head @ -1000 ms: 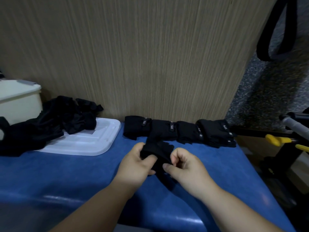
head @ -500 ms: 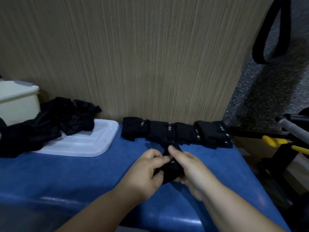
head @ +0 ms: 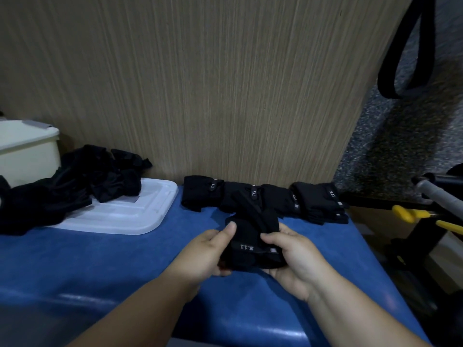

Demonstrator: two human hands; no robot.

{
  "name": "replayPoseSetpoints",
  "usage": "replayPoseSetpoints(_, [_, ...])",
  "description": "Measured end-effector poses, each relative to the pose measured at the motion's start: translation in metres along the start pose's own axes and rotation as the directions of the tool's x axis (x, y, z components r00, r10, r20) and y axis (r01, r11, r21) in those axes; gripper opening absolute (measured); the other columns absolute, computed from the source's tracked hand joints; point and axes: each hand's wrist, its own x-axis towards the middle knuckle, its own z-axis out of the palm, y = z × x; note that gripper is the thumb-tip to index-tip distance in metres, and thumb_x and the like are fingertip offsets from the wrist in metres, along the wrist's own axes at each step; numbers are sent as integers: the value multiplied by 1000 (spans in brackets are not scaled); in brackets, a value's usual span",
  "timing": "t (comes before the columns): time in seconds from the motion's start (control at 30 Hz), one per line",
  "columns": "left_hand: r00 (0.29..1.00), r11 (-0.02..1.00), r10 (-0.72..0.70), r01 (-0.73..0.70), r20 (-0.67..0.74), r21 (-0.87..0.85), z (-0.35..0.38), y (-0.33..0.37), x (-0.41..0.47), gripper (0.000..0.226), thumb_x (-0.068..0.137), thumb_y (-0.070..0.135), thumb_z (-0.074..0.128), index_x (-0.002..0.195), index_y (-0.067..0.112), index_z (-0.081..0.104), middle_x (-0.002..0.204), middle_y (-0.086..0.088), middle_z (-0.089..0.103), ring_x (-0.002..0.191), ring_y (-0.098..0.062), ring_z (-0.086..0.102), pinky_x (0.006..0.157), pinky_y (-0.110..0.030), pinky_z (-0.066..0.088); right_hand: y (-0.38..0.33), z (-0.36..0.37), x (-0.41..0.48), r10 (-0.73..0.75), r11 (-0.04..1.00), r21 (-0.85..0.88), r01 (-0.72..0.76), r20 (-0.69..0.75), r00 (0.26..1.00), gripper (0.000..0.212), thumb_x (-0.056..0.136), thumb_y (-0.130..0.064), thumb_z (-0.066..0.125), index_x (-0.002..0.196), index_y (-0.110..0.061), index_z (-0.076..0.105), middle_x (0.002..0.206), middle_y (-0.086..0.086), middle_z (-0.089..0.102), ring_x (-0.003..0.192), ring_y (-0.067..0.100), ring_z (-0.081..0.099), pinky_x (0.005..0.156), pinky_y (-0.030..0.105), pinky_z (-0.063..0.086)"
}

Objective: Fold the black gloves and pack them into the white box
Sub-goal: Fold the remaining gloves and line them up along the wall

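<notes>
A folded black glove (head: pixel 253 246) with a grey label sits between both hands just above the blue surface. My left hand (head: pixel 205 251) grips its left side, thumb on top. My right hand (head: pixel 293 256) cups its right side from below, thumb over the top. Behind them, several folded black gloves (head: pixel 265 199) lie in a row against the wooden panel. A heap of loose black gloves (head: pixel 75 179) lies at the left, partly on a white lid (head: pixel 130 214). The white box (head: pixel 27 151) stands at the far left, its inside hidden.
The blue padded surface (head: pixel 125 266) ends at the right, where the floor lies lower. Yellow-handled tools (head: pixel 411 214) and a dark metal frame (head: pixel 426 231) stand beyond that edge. A black strap (head: pixel 411 46) hangs at top right. The wooden panel (head: pixel 200 83) closes off the back.
The glove has been folded into a compact bundle with its label now facing up. Both hands shifted from pinching on top to holding its sides.
</notes>
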Motion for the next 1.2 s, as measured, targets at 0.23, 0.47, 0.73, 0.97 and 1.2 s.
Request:
replayPoseSetpoints(0.23, [995,931,96,-79,31,-357,2,8,-4,21,97,10,49,112,5,62,103,-11,73,90,-19,71,74,-28,58,6,0,4,-48,972,-233,19,-120,992,31,92,-16,58,122,-21,49,93,5,72,70,18,65,67,31,52])
replayPoseSetpoints(0.47, [996,907,89,-70,25,-416,6,9,-4,21,96,3,48,115,6,55,102,-16,71,88,-25,69,81,-44,54,5,-1,5,-48,958,-288,-3,-170,984,19,90,-21,62,106,-18,52,66,-4,66,50,9,57,44,20,40])
replayPoseSetpoints(0.73, [979,983,91,-117,-180,-140,4,-1,3,38,88,5,64,118,16,42,112,-3,63,95,-22,66,81,-37,55,3,0,4,-105,949,-312,53,-152,983,14,94,-14,54,88,-7,65,80,15,67,67,22,61,58,28,48])
replayPoseSetpoints(0.97, [969,969,215,-196,-119,152,9,0,0,10,91,30,60,97,23,58,95,4,61,78,-6,60,72,-18,50,5,4,2,-175,924,-349,158,-19,984,15,93,-12,56,102,-9,68,85,9,71,71,21,62,58,24,49])
replayPoseSetpoints(1.2, [1000,974,18,-22,-21,-227,6,1,2,46,85,45,63,115,10,60,97,-6,72,87,-18,69,68,-29,53,7,8,-3,-211,795,-557,239,116,971,26,96,-8,49,106,-23,68,97,-2,74,89,4,63,75,16,46])
